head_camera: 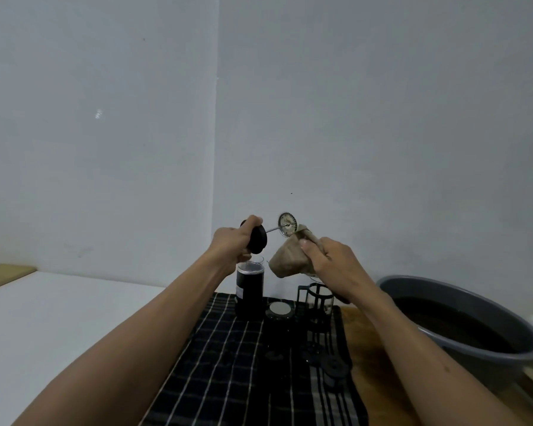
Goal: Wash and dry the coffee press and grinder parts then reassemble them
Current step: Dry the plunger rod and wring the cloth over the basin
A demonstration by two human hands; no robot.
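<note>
- Left hand (pixel 233 241) grips plunger lid (pixel 258 239), fingers curled round it; rod (pixel 273 230) juts sideways w/ filter disc (pixel 288 225) at far end, held up above the mat (pixel 228 348).
- Right hand (pixel 326 261) bunches a tan cloth (pixel 288 261), pinched tight, cloth top touching the disc edge – drying step, by the look.
- Risk: disc rim/mesh could snag the cloth; a hard tug may bend the thin rod.
- Risk: lid may be wet, so grip could slip; plunger would drop onto the grinder (pixel 249 292) or glass press (pixel 317 302) right below.
- Risk: basin (pixel 462 305) of dark water near right elbow; a wide swing could slosh it.
</note>
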